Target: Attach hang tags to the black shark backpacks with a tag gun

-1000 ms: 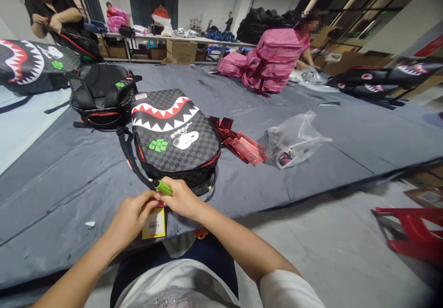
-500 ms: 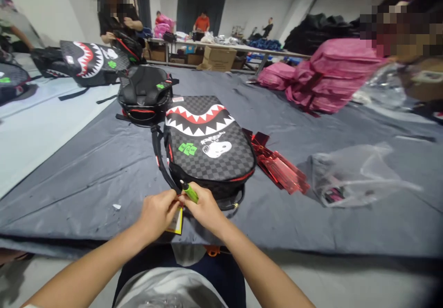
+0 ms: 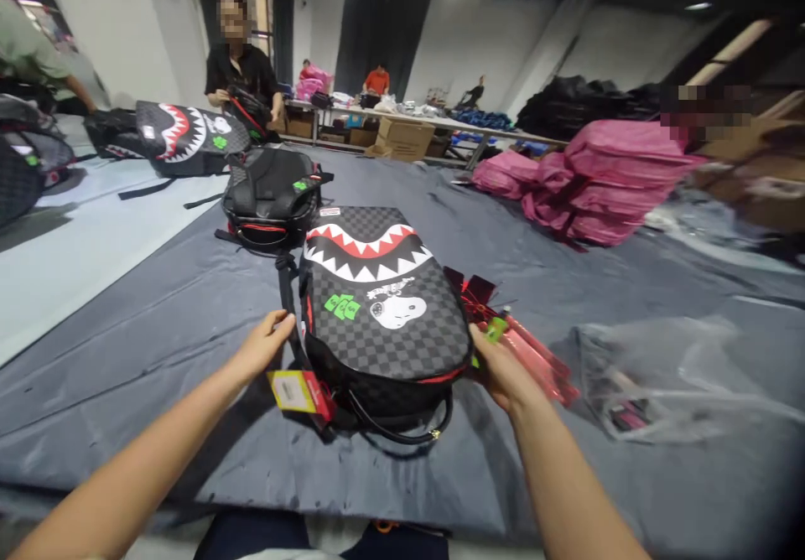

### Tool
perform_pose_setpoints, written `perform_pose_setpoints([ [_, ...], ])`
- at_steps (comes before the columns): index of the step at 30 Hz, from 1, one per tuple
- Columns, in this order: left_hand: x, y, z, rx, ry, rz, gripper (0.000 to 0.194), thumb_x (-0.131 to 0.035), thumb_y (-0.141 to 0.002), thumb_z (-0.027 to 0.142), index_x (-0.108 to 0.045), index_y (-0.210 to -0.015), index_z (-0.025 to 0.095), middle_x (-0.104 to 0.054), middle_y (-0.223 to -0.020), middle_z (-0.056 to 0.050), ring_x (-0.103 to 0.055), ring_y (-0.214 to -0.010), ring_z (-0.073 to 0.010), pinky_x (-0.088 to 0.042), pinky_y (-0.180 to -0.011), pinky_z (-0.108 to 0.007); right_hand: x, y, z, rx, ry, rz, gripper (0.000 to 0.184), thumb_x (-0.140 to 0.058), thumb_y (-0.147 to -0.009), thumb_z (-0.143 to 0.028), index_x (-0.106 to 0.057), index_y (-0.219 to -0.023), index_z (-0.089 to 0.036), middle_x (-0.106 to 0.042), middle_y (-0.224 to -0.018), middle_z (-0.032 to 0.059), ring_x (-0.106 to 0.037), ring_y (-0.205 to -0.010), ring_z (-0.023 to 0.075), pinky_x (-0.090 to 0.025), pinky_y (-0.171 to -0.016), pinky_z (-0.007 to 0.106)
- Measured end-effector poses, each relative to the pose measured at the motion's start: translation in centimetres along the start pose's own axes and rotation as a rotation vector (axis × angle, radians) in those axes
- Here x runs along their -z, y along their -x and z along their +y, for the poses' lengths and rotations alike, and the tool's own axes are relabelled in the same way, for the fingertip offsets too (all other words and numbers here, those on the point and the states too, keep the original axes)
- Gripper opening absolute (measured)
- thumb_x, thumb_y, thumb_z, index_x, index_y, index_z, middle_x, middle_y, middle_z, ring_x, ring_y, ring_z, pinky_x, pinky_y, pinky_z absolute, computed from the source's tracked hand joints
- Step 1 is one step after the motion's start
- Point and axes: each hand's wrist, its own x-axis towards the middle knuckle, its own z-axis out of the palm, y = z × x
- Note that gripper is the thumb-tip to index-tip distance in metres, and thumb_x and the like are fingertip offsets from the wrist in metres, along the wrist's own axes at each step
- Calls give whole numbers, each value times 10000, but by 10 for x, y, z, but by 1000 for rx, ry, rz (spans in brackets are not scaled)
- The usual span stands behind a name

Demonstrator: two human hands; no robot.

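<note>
A dark checkered backpack (image 3: 390,346) with a shark mouth, a white dog's head and green banknotes printed on it lies front up before me. At its left side my left hand (image 3: 262,349) is closed, fingertips pinching the shoulder strap (image 3: 287,285). My right hand (image 3: 503,365) presses against the right side and still grips a green pen (image 3: 496,329); some of its fingers are hidden. A yellow-edged hang tag (image 3: 292,391) with a red piece behind it hangs at the bag's lower left corner. The carry handle (image 3: 402,436) points towards me.
Red tags (image 3: 534,359) lie right of the backpack, beside a clear plastic bag (image 3: 667,375). Another backpack (image 3: 269,191) lies just behind, straps up. Pink backpacks (image 3: 616,183) are piled at the far right. A co-worker in black (image 3: 242,74) stands across the table, handling a bag.
My hands have moved apart from the tag to the backpack's two sides. The tag now hangs free at its corner. The pen has stayed in my right hand; my view has swung right and up.
</note>
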Motion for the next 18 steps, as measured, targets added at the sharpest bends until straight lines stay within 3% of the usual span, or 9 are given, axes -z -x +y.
perform_pose_setpoints([
  [2, -7, -21, -2, 185, 104, -26, 643, -442, -929, 595, -384, -1429, 196, -495, -1444, -162, -605, -1174, -248, -543, -732, -289, -4, -8, -6, -86, -128, -142, 422, -649, -720, -614, -635, -852, -212, -710, -810, 86, -660, -721, 225, -532, -620, 352],
  [5, -16, -37, -3, 306, 167, 11, 792, -452, -904, 662, -205, -1523, 234, -501, -1435, -183, -662, -1063, -235, -539, -624, -253, -24, -12, -14, 23, -150, -203, 319, -696, -690, -505, -635, -775, -203, -694, -716, 60, -633, -662, 194, -514, -607, 317],
  [7, -21, -41, -1, 317, 254, -42, 709, -481, -907, 620, -320, -1482, 237, -601, -1321, -159, -694, -938, -213, -543, -602, -246, -39, -18, -19, 131, -109, -197, 216, -692, -647, -385, -614, -711, -194, -666, -667, 27, -607, -654, 176, -505, -633, 307],
  [9, -26, -44, 4, 291, 378, -59, 549, -596, -869, 470, -499, -1353, 230, -691, -1148, -105, -699, -810, -187, -555, -605, -245, -53, -27, -28, 205, -98, -155, 149, -653, -624, -301, -594, -693, -184, -626, -638, -13, -569, -643, 157, -484, -638, 290],
  [12, -36, -46, 25, 235, 512, -2, 534, -704, -705, 227, -603, -1229, 210, -729, -954, -50, -694, -742, -185, -569, -625, -244, -60, -34, -64, 350, -83, -129, 84, -612, -681, -238, -559, -670, -174, -538, -605, -50, -489, -603, 123, -414, -586, 252],
  [14, -45, -47, 49, 175, 567, -23, 579, -708, -647, 181, -622, -1218, 218, -733, -948, -34, -697, -759, -193, -568, -622, -237, -50, -31, -106, 629, -17, -112, 167, -586, -748, -176, -497, -607, -181, -459, -589, -67, -423, -582, 95, -369, -572, 235],
  [16, -60, -51, 85, 58, 608, -72, 574, -700, -640, 177, -638, -1208, 235, -732, -963, -18, -683, -727, -179, -548, -577, -220, -25, -25, -155, 950, 4, 0, 316, -592, -782, -103, -415, -534, -188, -382, -578, -83, -376, -583, 69, -367, -608, 216],
  [18, -80, -63, 133, -120, 634, -106, 532, -675, -650, 164, -657, -1175, 250, -721, -917, 6, -627, -623, -137, -490, -489, -194, 15, -22, -201, 1048, 68, 88, 332, -595, -810, -55, -464, -529, -174, -382, -610, -89, -389, -644, 49, -379, -698, 185],
])
